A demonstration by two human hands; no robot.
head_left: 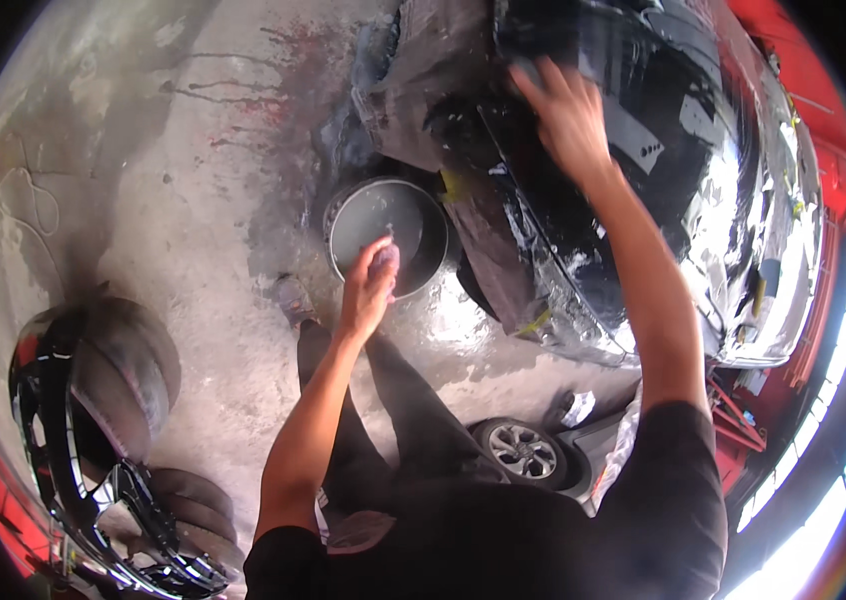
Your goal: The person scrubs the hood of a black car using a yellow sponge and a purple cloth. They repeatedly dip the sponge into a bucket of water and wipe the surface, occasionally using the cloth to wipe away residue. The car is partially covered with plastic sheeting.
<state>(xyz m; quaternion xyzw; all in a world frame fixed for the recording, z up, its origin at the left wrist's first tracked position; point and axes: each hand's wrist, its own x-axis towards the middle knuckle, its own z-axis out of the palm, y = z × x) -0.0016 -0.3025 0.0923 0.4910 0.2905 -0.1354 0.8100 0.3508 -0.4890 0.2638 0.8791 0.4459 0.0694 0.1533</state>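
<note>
My left hand (367,291) is closed round a small purplish lump (386,262), perhaps a wet sponge, over the near side of a round grey bucket (331,222). The bucket stands on the floor and holds greyish liquid. Up and to the right, my right hand (571,118) lies with fingers stretched out on the glossy black car body (633,215). Its fingertips are smeared by motion, and whatever is under them cannot be made out. The car body looks wet, with pale streaks and bright reflections. Masking paper (491,238), taped with yellow tape, hangs along its edge.
Several tyres (128,360) and a glossy black car part (53,440) rest at the lower left. A wheel (521,452) of another vehicle is behind me on the right. Stained concrete floor (213,190) stretches leftward. Red metal framework (738,425) stands at the right.
</note>
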